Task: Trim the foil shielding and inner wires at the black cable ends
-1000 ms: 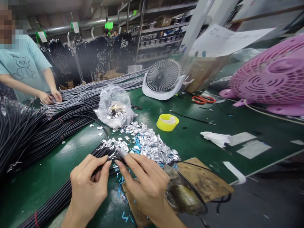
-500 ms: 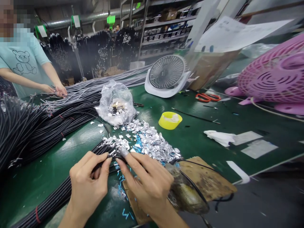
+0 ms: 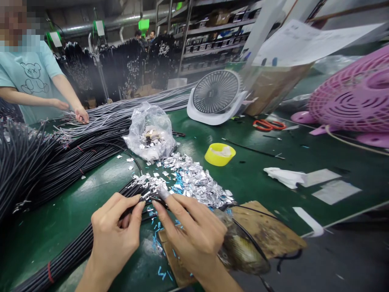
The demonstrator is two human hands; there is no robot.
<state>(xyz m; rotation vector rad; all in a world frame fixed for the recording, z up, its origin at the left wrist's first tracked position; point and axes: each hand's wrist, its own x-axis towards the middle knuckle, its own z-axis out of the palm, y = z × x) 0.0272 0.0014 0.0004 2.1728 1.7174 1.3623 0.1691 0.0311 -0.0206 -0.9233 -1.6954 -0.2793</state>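
Close together above the green table, both hands work at the stripped end of a black cable [image 3: 143, 198]. My left hand [image 3: 117, 229] pinches it between thumb and forefinger. My right hand [image 3: 194, 227] is pinched on the black cable a little to the right, with a greyish wrap on one fingertip. The fingers partly hide the cable. Under my left hand runs a bundle of black cables [image 3: 73, 249], tied with a red band, its ends spread toward the middle. Just beyond my fingers lies a heap of silver foil scraps [image 3: 200, 182] mixed with blue bits.
A clear plastic bag [image 3: 150, 132] of scraps, a yellow tape ring [image 3: 219, 155], a small white fan [image 3: 215, 95], red-handled scissors [image 3: 269, 125] and a pink fan [image 3: 352, 97] stand around. Cardboard [image 3: 267, 227] lies at right. A co-worker [image 3: 33, 81] handles grey cables [image 3: 112, 113] at far left.
My hands keep their pinch, with a slightly wider gap between the fingertips. The co-worker's hands have moved apart. The whole view has shifted slightly.
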